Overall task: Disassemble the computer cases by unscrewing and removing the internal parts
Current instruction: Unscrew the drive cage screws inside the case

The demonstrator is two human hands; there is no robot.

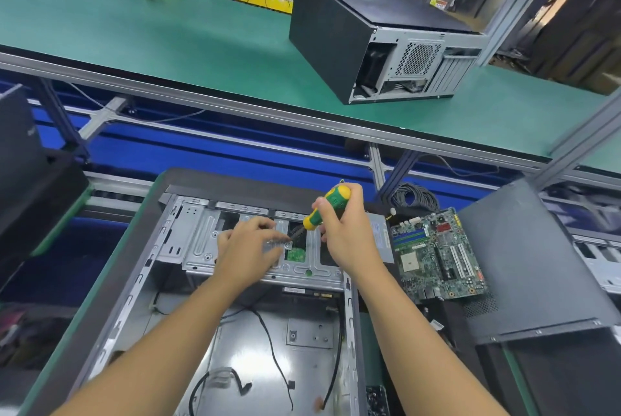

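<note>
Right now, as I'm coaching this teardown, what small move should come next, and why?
Probably turn the screwdriver to back out the screw under its tip: the right hand grips the handle, the tip meets the drive cage, and the left hand rests beside it.

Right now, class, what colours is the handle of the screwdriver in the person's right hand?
Green and yellow: the screwdriver handle, gripped by the right hand, shows best in the head view.
</note>
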